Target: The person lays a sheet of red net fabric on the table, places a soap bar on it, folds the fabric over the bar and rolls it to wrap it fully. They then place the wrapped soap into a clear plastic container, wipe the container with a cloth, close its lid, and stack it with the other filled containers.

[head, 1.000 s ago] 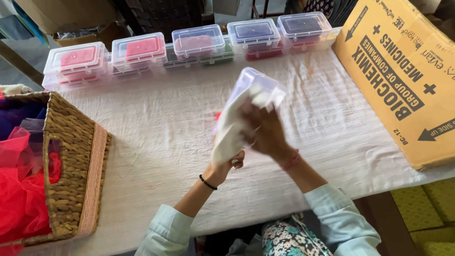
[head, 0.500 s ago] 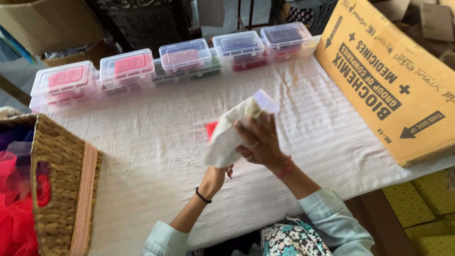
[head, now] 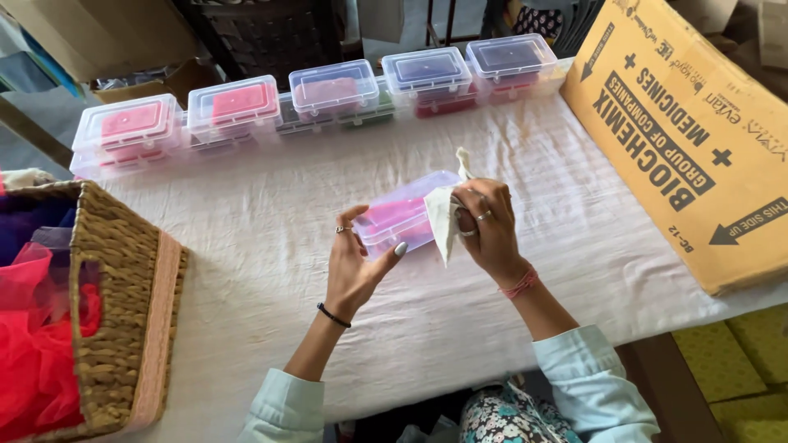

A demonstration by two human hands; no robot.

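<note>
Holding clear plastic box in left hand, right hand pinching white cloth against it, cardboard carton right of box, cloth earlier covered box.

The wicker basket and cardboard box run off the picture's edges.

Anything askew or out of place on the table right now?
Nothing stands out. The left hand holds a clear plastic box while the right hand presses a white cloth against it. The other boxes sit in a neat row.
</note>
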